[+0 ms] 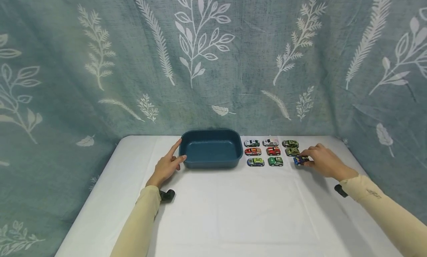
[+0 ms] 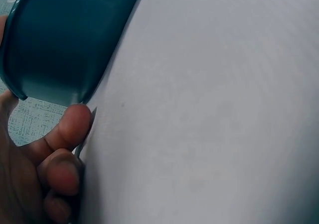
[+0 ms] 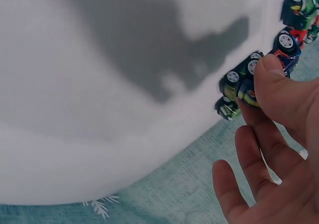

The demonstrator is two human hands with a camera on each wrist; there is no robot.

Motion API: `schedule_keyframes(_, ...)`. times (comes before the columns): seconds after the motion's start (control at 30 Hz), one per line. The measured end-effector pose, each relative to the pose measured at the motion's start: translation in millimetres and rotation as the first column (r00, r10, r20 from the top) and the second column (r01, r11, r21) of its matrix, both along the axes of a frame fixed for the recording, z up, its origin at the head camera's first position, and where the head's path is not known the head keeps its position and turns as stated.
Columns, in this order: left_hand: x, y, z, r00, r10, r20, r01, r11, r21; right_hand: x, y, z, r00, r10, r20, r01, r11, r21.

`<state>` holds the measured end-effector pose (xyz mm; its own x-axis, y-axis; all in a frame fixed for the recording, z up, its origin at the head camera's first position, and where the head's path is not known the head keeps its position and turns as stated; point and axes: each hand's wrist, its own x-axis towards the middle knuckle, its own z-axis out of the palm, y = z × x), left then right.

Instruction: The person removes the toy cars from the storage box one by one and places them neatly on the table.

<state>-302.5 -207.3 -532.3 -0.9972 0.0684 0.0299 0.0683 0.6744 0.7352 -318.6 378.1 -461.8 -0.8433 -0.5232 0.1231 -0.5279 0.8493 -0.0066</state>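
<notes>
Thumb and fingers of my right hand (image 1: 323, 161) pinch a blue toy car (image 1: 301, 160) at the right end of the front row of cars. In the right wrist view the thumb covers part of this blue car (image 3: 283, 54), while the other fingers spread below. My left hand (image 1: 166, 166) is at the left end of a dark teal plastic bin (image 1: 211, 164), index finger stretched to the rim and thumb at the front corner. The remaining left fingers (image 2: 64, 176) are bent in beside the bin wall (image 2: 65, 50). Nothing lies inside the bin.
Several toy cars stand in rows right of the bin, among them a red car (image 1: 273, 151), a green car (image 1: 275, 161) and a camouflage car (image 1: 292, 152). A white cloth (image 1: 230, 209) covers the table. Behind hangs a leaf-patterned green curtain (image 1: 247, 64).
</notes>
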Motion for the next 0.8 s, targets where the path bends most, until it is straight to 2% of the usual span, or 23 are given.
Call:
schedule_keyframes(0.3, 3.8, 1.8, -5.3, 1.000, 0.009, -0.023, -0.009, 1.000, 0.001, -4.2, 4.8, -21.4, 1.000, -0.017, -0.021, 0.016, 0.999, -0.033)
schedule_keyframes(0.8, 3.3, 0.0, -5.2, 1.000, 0.020, 0.001, -0.020, 1.000, -0.001, -1.4, -8.8, -27.4, 0.997, -0.057, 0.047, 0.059, 0.997, -0.044)
